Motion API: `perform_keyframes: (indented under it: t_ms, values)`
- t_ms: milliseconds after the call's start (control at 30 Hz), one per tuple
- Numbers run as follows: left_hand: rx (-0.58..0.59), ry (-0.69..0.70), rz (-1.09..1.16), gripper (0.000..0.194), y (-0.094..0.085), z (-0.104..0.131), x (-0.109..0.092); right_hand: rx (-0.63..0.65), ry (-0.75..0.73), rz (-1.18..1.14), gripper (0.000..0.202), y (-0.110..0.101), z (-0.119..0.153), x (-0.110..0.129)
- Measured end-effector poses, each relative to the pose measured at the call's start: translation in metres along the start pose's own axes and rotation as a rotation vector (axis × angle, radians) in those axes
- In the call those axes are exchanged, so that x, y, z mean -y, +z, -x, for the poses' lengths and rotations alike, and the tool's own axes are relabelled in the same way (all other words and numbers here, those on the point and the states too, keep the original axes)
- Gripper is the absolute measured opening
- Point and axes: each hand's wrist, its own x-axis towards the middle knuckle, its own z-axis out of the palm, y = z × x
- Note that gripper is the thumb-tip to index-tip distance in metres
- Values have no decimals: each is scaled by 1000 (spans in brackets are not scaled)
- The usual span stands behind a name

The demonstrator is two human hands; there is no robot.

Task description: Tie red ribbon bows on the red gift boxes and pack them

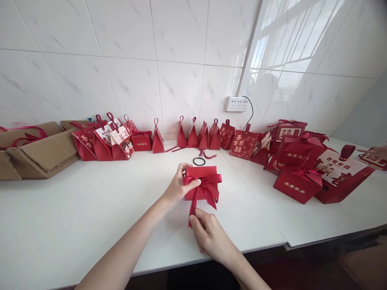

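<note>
A small red gift box (201, 172) stands on the white table with a red ribbon bow (207, 185) across its front. My left hand (181, 183) grips the box's left side, its thumb pressed on the knot of the bow. Below the box, my right hand (208, 233) pinches a hanging tail of the ribbon between thumb and fingers. Behind the box lies a black ring (198, 161), with a short red strip (209, 155) beside it.
Several red gift boxes (192, 139) line the wall. Flattened cardboard (45, 161) is at the left. More boxes (298, 186) are piled at the right, where another person's hand (380, 152) touches one. A power strip (237, 104) is on the wall.
</note>
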Motion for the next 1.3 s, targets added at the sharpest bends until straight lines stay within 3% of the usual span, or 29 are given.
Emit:
perform_keyframes:
  t_ms: [233,533,767,1300]
  values:
    - [-13,20,-4,44,1,-3,0,-6,13,-89,29,0,1,0]
    - [0,-3,8,41,1,-1,-1,-229,81,-234,41,3,-4,-1]
    - [40,3,64,38,2,1,-1,-188,41,-375,40,11,-8,2]
    - [-3,-22,-109,36,1,-1,-1,-68,15,-514,43,23,-8,22]
